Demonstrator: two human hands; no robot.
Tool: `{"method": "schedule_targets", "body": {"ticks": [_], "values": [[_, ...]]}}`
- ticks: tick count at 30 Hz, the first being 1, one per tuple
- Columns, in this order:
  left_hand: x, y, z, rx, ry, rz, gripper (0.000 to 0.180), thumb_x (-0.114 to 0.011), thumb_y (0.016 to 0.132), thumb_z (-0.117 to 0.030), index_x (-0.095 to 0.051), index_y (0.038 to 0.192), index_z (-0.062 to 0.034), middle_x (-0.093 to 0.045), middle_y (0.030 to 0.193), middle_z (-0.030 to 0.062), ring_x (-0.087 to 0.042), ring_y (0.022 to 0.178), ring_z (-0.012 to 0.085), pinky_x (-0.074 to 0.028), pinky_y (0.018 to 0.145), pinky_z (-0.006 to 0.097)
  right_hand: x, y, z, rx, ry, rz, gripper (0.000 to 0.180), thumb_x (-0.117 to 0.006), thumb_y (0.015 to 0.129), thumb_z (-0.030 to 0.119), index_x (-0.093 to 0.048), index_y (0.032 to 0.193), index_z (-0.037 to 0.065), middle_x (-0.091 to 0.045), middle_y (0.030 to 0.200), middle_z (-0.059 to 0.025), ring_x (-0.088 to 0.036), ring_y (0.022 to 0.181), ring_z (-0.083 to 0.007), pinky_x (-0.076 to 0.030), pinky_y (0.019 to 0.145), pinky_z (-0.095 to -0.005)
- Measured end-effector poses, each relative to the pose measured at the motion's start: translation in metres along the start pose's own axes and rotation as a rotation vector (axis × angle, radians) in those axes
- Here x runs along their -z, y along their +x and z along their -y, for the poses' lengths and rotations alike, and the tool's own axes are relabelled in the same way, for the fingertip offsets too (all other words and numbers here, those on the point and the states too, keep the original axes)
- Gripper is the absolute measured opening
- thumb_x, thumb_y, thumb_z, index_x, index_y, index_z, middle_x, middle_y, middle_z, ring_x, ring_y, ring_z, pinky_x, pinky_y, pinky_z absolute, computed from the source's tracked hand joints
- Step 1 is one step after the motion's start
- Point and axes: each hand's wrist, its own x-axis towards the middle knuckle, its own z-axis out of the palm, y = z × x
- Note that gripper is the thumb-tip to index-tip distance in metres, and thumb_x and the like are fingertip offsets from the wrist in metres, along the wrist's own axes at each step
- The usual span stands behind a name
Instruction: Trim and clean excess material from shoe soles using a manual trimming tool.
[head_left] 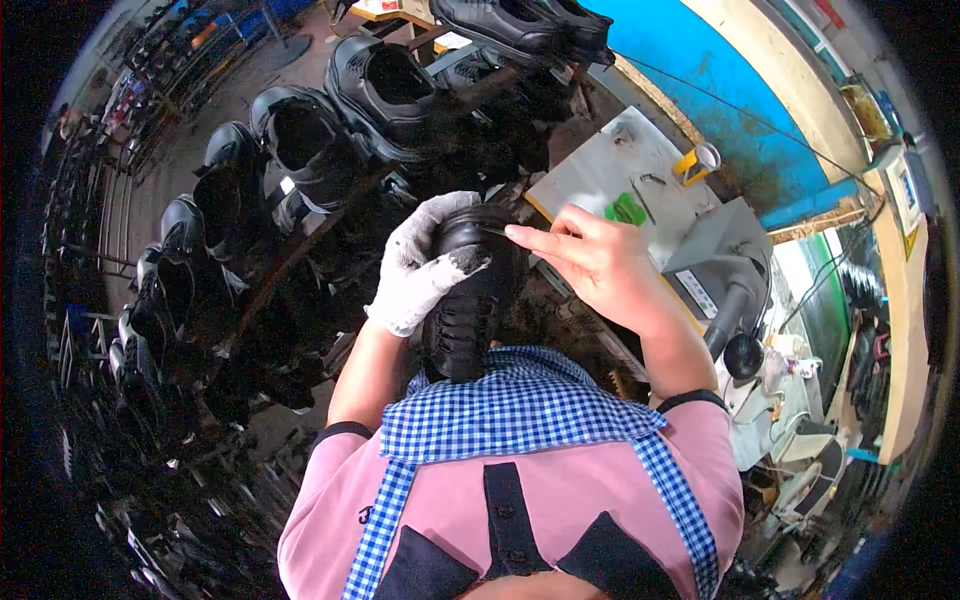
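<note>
Before the checked apron (520, 405), the gloved left hand (418, 262) grips a black shoe (465, 325) by the toe; right hand (592, 262), index extended toward it, pinch unclear; apparently toe-edge work, next calling for steady holding

A blue panel (690, 75) edged by a cream band (750, 55) curves across the upper right. Below it stands a pale-topped bench (583, 178). A tan post (905, 345) rises at the far right. Grey floor (245, 105) shows at upper left; light brightens the bench, while the lower left is dim.
</note>
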Motion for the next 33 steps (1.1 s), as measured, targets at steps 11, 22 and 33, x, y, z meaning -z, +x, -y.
{"method": "schedule_targets", "body": {"ticks": [11,22,33], "values": [[0.006,-0.001,0.005,-0.020,0.009,0.007,0.063,-0.078,0.069,-0.022,-0.052,0.123,0.0009,-0.060,0.113,0.0083,-0.056,0.106,0.0171,-0.043,0.096,0.032,-0.009,0.000,0.000,-0.015,0.037,-0.033,0.042,-0.067,0.077,0.000,-0.067,0.115,0.020,-0.049,0.072,-0.0061,-0.051,0.057,-0.0179,-0.042,0.051,-0.0310],[0.004,0.005,0.000,-0.021,0.061,-0.011,0.063,-0.078,0.069,-0.024,-0.053,0.122,0.0005,-0.059,0.113,0.0083,-0.056,0.105,0.0176,-0.043,0.096,0.032,-0.015,0.011,0.000,0.006,-0.064,-0.184,0.042,-0.069,0.076,0.000,-0.069,0.112,0.020,-0.050,0.071,-0.0043,-0.051,0.054,-0.0161,-0.042,0.050,-0.0287],[-0.003,0.013,0.000,0.022,0.009,0.093,0.062,-0.078,0.069,-0.021,-0.053,0.122,0.0006,-0.060,0.114,0.0086,-0.056,0.106,0.0173,-0.043,0.096,0.032,0.013,-0.009,-0.002,-0.070,-0.084,-0.092,0.033,-0.068,0.075,0.005,-0.071,0.103,0.023,-0.056,0.072,-0.0029,-0.058,0.057,-0.0206,-0.046,0.050,-0.0322]]}}
